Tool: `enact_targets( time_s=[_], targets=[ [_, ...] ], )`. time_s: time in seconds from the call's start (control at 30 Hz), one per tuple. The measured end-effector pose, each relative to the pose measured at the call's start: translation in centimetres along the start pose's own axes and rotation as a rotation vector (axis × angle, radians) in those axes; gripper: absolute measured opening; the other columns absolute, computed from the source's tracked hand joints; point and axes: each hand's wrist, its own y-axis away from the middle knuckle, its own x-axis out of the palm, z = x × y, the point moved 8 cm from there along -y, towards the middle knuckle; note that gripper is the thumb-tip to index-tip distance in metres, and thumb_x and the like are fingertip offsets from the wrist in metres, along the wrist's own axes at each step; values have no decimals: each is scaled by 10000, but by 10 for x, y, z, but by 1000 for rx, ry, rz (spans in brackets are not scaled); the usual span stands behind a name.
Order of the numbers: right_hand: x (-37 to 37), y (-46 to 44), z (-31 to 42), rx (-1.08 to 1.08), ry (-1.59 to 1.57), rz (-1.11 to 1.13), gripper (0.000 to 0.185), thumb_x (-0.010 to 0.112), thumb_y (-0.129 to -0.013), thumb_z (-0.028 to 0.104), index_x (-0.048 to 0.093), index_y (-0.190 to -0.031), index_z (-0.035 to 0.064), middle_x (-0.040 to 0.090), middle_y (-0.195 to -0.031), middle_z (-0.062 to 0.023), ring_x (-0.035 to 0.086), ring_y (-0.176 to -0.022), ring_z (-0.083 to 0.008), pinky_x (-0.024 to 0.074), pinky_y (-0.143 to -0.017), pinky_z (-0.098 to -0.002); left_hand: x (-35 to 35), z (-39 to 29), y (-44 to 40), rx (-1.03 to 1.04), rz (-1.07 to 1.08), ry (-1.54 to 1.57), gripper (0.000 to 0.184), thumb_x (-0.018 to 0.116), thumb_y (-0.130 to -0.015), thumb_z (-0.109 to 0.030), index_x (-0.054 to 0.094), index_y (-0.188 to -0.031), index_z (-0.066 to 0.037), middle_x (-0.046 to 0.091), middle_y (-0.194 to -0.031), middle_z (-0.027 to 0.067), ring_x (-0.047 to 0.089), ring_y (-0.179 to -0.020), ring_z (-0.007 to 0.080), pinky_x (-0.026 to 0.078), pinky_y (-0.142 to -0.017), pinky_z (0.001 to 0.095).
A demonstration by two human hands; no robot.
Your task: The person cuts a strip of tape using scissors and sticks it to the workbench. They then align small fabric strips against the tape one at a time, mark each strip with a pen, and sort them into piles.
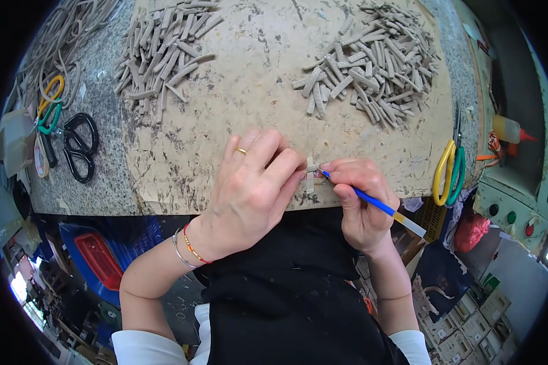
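Observation:
In my right hand [368, 198] is a blue pen [374, 202], gripped between thumb and fingers, its tip pointing left at the bench's front edge. My left hand [256, 182] is closed, thumb and index fingertip pinched on one end of a short grey cord piece [312, 169], mostly covered by fingers. The pen tip is very close to this piece; whether they touch I cannot tell. A strip of pale tape [310, 185] lies on the board right there, between the two hands.
Cut grey cord pieces form a left pile [164, 48] and a right pile [377, 67] on the worn board [249, 67]. Yellow-green scissors [449, 173] lie at right, black-handled scissors [81, 148] at left. Long uncut cord [73, 30] is heaped at the far left.

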Motion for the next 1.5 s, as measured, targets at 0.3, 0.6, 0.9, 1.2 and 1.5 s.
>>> enact_targets(
  time_s=[0.3, 0.6, 0.9, 1.2, 1.5],
  targets=[
    [2, 1, 2, -36, 51, -15, 120, 723, -904, 67, 642, -961, 0, 678, -872, -136, 677, -800, -287, 529, -692, -331, -6, 2, 3, -36, -53, 50, 191, 757, -729, 42, 670, -877, -41, 583, -873, 78, 563, -820, 268, 446, -753, 363],
    [5, -1, 5, -55, 65, -15, 135, 747, -888, 114, 664, -932, 16, 677, -849, -112, 667, -789, -287, 525, -694, -354, -6, 3, 3, -43, -54, 66, 183, 761, -727, 38, 670, -866, -39, 586, -864, 73, 564, -820, 264, 437, -761, 360],
    [4, -3, 7, -77, 58, 25, 104, 736, -899, 88, 661, -933, 25, 673, -835, -97, 666, -792, -284, 524, -712, -361, -6, 3, 2, -45, -19, 49, 181, 741, -735, 46, 657, -873, -35, 585, -871, 91, 577, -822, 270, 442, -757, 371],
    [-3, 6, -5, -22, -172, -82, 120, 698, -942, 96, 623, -964, 4, 669, -841, -112, 664, -767, -266, 524, -704, -352, -11, 32, -64, -82, -137, 5, 105, 689, -843, 0, 620, -922, 0, 597, -892, 123, 625, -786, 285, 499, -715, 369],
    [-14, 12, -11, 3, -266, -184, 107, 662, -968, 88, 614, -972, -7, 666, -855, -122, 649, -755, -250, 525, -712, -336, -17, 10, -62, 78, -48, -51, 118, 697, -813, 41, 618, -886, -8, 589, -866, 129, 614, -810, 315, 496, -706, 381]
  ],
)
